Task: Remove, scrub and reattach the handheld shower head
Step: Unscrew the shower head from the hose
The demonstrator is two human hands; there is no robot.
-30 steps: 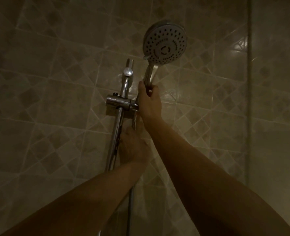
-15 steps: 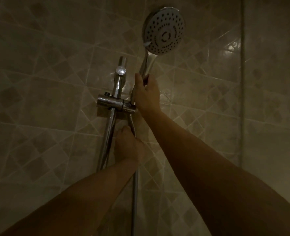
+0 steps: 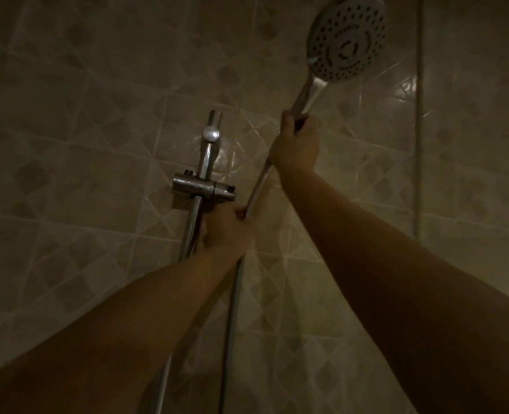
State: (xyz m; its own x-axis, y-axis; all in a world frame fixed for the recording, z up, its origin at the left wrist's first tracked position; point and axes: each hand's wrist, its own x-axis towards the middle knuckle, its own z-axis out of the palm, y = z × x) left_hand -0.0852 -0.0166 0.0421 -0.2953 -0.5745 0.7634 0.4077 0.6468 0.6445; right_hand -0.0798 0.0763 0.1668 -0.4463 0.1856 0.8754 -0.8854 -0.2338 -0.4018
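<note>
The chrome handheld shower head (image 3: 347, 40) is up at the top right, its round perforated face turned toward me. My right hand (image 3: 296, 143) grips its handle from below and holds it clear of the wall bracket. The metal hose (image 3: 257, 189) runs down from that hand, passes through my left hand (image 3: 228, 228), and hangs on downward. My left hand is closed around the hose just below and right of the empty chrome holder (image 3: 202, 188) on the vertical slide rail (image 3: 192, 228).
Glossy beige patterned tiles (image 3: 83, 144) cover the wall behind everything. A vertical corner joint (image 3: 419, 115) runs down the right side. The rail's top end carries a round shiny cap (image 3: 211, 133). Lighting is dim.
My right hand has lifted the shower head out of the holder and carried it up and to the right. My left hand has shifted up along the hose, near the holder.
</note>
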